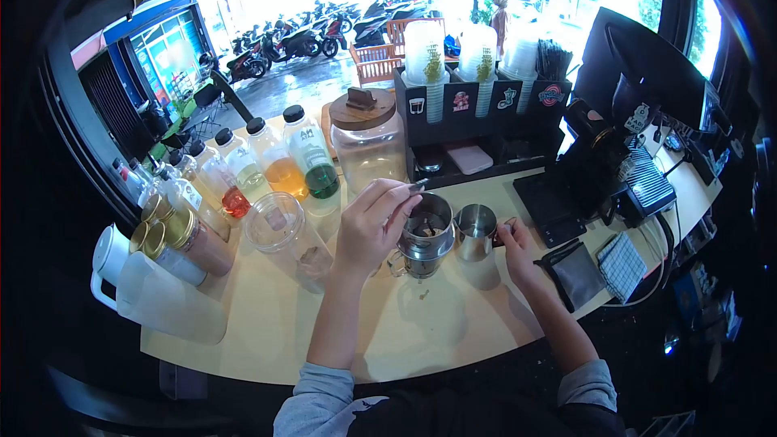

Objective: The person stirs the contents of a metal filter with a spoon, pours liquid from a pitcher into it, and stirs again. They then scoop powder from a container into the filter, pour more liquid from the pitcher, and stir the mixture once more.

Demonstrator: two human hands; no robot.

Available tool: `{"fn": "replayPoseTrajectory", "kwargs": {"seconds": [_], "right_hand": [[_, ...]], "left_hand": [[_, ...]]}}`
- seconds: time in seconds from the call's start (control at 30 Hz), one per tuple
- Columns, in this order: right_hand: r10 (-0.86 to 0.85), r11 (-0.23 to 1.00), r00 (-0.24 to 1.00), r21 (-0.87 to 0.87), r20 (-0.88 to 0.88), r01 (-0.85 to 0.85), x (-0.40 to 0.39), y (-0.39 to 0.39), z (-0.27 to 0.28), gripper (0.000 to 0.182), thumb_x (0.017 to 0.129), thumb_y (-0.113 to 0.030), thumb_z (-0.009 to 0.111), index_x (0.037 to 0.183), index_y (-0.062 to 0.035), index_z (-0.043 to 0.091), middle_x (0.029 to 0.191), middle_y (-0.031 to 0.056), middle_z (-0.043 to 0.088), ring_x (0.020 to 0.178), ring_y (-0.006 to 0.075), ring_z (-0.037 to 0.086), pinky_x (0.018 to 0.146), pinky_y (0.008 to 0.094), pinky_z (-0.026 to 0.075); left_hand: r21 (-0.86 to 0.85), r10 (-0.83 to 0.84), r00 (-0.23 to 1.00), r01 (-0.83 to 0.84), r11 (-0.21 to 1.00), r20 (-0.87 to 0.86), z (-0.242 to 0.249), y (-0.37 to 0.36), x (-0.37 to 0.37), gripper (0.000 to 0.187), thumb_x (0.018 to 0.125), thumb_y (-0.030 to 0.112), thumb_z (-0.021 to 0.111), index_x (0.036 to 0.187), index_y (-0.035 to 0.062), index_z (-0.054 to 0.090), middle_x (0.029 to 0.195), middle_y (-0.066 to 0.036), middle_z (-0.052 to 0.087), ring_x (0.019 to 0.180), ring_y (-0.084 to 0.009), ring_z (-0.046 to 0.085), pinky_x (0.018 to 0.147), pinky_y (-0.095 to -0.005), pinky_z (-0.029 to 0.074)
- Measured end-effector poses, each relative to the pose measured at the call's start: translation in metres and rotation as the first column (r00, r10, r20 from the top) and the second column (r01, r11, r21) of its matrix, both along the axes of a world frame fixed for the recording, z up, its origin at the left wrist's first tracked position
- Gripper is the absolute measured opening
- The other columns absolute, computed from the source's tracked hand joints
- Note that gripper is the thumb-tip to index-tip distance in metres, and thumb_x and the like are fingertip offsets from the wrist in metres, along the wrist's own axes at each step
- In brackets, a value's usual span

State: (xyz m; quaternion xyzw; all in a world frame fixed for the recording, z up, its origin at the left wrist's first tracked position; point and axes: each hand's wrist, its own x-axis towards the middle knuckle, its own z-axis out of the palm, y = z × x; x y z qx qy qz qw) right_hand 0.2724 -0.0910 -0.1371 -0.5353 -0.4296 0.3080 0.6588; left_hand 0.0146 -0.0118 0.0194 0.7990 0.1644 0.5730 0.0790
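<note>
My left hand [374,222] is closed in a pinch above the rim of a metal drip filter [429,244]. Between its fingertips is a small dark, shiny piece [418,186], too small to name for sure. The filter sits on a clear glass mug [422,267], and some dark matter shows inside it. Wrapped round the handle of a metal milk pitcher [474,241] is my right hand [516,247]. The pitcher stands upright on the table, just right of the filter.
Left of my arm are an open clear plastic jar [279,243], white jugs [174,303] and several syrup bottles [287,170]. A wooden-lidded glass jar [368,146] and a black cup rack [486,117] stand behind. At right are a black machine [587,162] and cloths [622,259].
</note>
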Motion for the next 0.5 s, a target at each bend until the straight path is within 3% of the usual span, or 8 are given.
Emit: {"fn": "replayPoseTrajectory", "kwargs": {"seconds": [0.13,0.17,0.2,0.27,0.3,0.37,0.4,0.5], "right_hand": [[0.055,0.985,0.964,-0.171,0.259,-0.011,0.002,-0.005,0.012,0.015,0.094,-0.017,0.058,0.095,-0.0041,0.051,0.091,0.0040,0.055,0.080,0.0092,0.052,0.073,0.0262,0.043],[-0.094,0.995,0.792,0.021,0.603,0.102,-0.003,-0.007,0.027,0.019,0.091,-0.014,0.061,0.104,-0.0036,0.052,0.103,0.0072,0.055,0.081,0.0110,0.053,0.074,0.0265,0.044],[-0.274,0.962,0.495,0.239,0.825,0.133,-0.011,-0.012,0.048,0.028,0.088,-0.012,0.064,0.112,-0.0030,0.053,0.115,0.0103,0.055,0.082,0.0129,0.055,0.075,0.0268,0.044],[-0.034,0.990,0.795,0.128,0.606,-0.055,-0.042,-0.028,0.108,0.046,0.082,-0.007,0.068,0.124,-0.0041,0.049,0.133,0.0132,0.048,0.086,0.0170,0.059,0.077,0.0284,0.046],[-0.036,0.991,0.795,0.126,0.605,-0.052,-0.056,-0.035,0.129,0.046,0.082,-0.007,0.068,0.124,-0.0041,0.049,0.133,0.0132,0.048,0.086,0.0170,0.059,0.077,0.0284,0.046],[0.198,0.927,0.886,0.213,0.420,-0.308,-0.076,-0.041,0.156,0.038,0.085,-0.005,0.064,0.122,-0.0043,0.053,0.126,0.0123,0.054,0.086,0.0183,0.060,0.075,0.0299,0.047],[0.194,0.929,0.889,0.213,0.415,-0.302,-0.078,-0.036,0.158,0.038,0.085,-0.005,0.064,0.122,-0.0043,0.053,0.126,0.0123,0.054,0.086,0.0183,0.060,0.075,0.0299,0.047],[0.137,0.807,0.693,0.325,0.708,-0.492,-0.078,-0.028,0.163,0.022,0.088,-0.003,0.060,0.110,-0.0020,0.059,0.110,0.0123,0.061,0.085,0.0189,0.060,0.071,0.0306,0.048]], "left_hand": [[0.099,-0.056,0.993,0.066,0.993,-0.104,-0.002,0.005,0.000,0.017,0.073,0.001,0.075,0.089,0.0042,0.069,0.079,-0.006,0.063,0.071,-0.0202,0.062,0.061,-0.0308,0.049],[0.102,-0.054,0.993,0.065,0.993,-0.102,-0.002,0.004,0.001,0.017,0.073,0.001,0.075,0.089,0.0042,0.069,0.079,-0.006,0.063,0.071,-0.0202,0.062,0.061,-0.0308,0.049],[0.100,-0.074,0.991,0.085,0.991,-0.110,-0.003,0.003,0.003,0.017,0.072,0.002,0.075,0.088,0.0048,0.069,0.080,-0.005,0.064,0.072,-0.0203,0.062,0.062,-0.0310,0.049],[0.099,-0.096,0.988,0.108,0.989,-0.118,-0.002,0.000,0.006,0.017,0.072,0.003,0.075,0.087,0.0054,0.069,0.080,-0.005,0.064,0.074,-0.0203,0.062,0.063,-0.0313,0.049],[0.104,-0.111,0.980,0.130,0.986,-0.168,-0.001,-0.003,0.007,0.018,0.072,0.005,0.075,0.089,0.0060,0.069,0.081,-0.005,0.064,0.075,-0.0208,0.062,0.065,-0.0321,0.050],[0.104,-0.134,0.966,0.161,0.982,-0.222,-0.004,-0.008,0.011,0.019,0.072,0.007,0.075,0.090,0.0066,0.068,0.082,-0.004,0.064,0.076,-0.0213,0.062,0.066,-0.0328,0.050],[0.111,-0.138,0.957,0.171,0.979,-0.256,-0.007,-0.010,0.012,0.020,0.073,0.009,0.075,0.091,0.0067,0.068,0.084,-0.005,0.064,0.078,-0.0223,0.063,0.068,-0.0342,0.050],[0.055,-0.168,0.934,0.195,0.979,-0.316,-0.011,-0.008,0.012,0.032,0.071,0.015,0.078,0.099,0.0070,0.066,0.092,-0.006,0.063,0.085,-0.0246,0.062,0.074,-0.0366,0.050]]}}
